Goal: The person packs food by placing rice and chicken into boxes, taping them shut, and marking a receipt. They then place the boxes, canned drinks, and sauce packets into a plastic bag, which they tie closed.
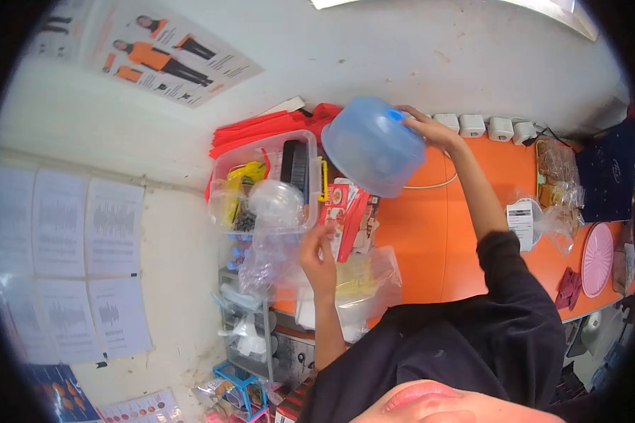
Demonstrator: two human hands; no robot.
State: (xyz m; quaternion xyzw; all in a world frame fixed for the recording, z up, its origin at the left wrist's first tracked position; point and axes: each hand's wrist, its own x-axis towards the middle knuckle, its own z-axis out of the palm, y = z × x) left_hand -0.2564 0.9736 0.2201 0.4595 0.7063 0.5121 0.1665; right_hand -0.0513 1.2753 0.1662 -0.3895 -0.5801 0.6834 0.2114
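In my right hand (424, 130) is a translucent blue plastic tub (374, 151), tilted and raised over the back of the orange table. My fingers grip it at a brighter blue patch on its upper right; the tub is slightly blurred. Lower and to the left, my left hand (319, 262) has its fingers curled together beside a clear plastic bag (268, 257) and a red printed box (340, 211). Whatever those fingers pinch, if anything, is too small to make out. A clear plastic bin (222, 169) stands left of the tub, holding a yellow packet (243, 185) and a clear round container (276, 203).
Red fabric bags (261, 134) lie behind the bin against the wall. White sockets (501, 128) line the back edge of the orange table (416, 233). Farther right are a pink round tray (597, 259), bagged goods (557, 176) and a dark blue bag (606, 173). Metal shelving (268, 338) stands lower left.
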